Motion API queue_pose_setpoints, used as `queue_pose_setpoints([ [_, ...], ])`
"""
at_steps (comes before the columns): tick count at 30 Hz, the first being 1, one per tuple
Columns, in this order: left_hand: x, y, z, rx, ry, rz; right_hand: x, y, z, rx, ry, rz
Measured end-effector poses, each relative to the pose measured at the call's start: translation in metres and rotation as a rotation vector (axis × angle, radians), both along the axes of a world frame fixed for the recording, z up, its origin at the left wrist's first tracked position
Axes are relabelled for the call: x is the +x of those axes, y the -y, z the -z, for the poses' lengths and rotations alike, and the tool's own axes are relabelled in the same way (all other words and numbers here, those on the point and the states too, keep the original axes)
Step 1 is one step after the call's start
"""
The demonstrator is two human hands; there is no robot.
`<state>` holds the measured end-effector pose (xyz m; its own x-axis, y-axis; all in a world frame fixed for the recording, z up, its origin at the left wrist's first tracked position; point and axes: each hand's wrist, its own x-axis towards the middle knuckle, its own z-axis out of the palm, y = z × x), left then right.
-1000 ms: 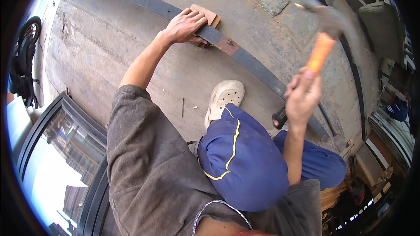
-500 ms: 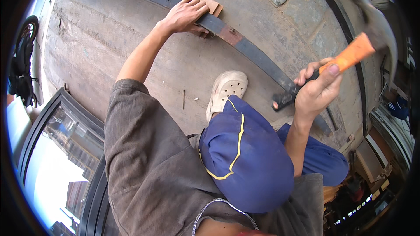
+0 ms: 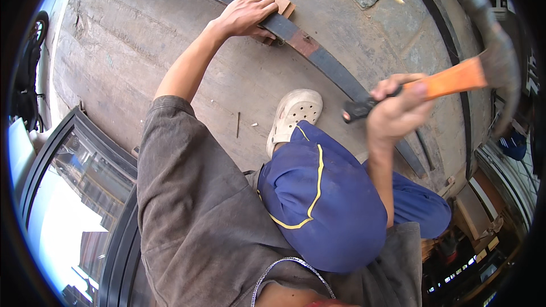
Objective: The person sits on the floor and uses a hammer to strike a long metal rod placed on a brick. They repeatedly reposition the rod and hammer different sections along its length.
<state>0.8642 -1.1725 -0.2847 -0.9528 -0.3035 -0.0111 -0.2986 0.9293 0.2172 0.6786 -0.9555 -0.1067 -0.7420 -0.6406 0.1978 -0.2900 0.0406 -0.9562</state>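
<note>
My left hand (image 3: 247,14) is closed over a long dark metal bar (image 3: 335,71), its fingers wrapped across the bar's edge. Under the bar at that spot lies a small reddish-brown wooden block (image 3: 277,1), partly hidden by the hand. A reddish-brown patch marks the bar just right of my grip. In my right hand (image 3: 401,111) is a claw hammer (image 3: 455,78) with an orange and black handle. It is raised to the right of the bar, its metal head toward the right rim, somewhat blurred.
Beside my shoe (image 3: 296,116) on the concrete floor (image 3: 142,45) lie a thin nail-like rod (image 3: 238,125) and a small white bit. A black-framed glass panel (image 3: 85,182) leans at left. Another dark strip (image 3: 446,34) runs along the right, near cluttered materials.
The hammer has tipped from a steep slant to nearly level, and my right hand has shifted slightly left. My left hand keeps its grip on the bar.
</note>
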Motion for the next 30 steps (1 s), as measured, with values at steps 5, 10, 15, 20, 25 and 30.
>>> queue_pose_setpoints([
  [5, 0.006, 0.009, -0.007, -0.021, 0.006, 0.016, 0.015, -0.064, 0.066, 0.896, -0.238, -0.448],
  [10, 0.011, 0.002, 0.007, -0.053, -0.029, 0.003, -0.006, -0.015, -0.033, 0.463, 0.012, -0.058],
  [15, -0.015, 0.009, -0.005, -0.046, -0.12, 0.031, -0.011, -0.025, 0.037, 0.226, -0.236, -0.143],
  [20, 0.0, 0.011, 0.0, -0.054, -0.089, 0.001, 0.001, -0.043, 0.029, 0.836, -0.311, -0.403],
  [25, 0.007, -0.002, -0.003, 0.008, -0.025, -0.013, 0.007, -0.005, -0.032, 0.181, -0.032, -0.095],
  [30, 0.006, 0.005, 0.003, 0.007, -0.094, -0.005, 0.03, -0.043, 0.066, 0.823, -0.416, -0.316],
])
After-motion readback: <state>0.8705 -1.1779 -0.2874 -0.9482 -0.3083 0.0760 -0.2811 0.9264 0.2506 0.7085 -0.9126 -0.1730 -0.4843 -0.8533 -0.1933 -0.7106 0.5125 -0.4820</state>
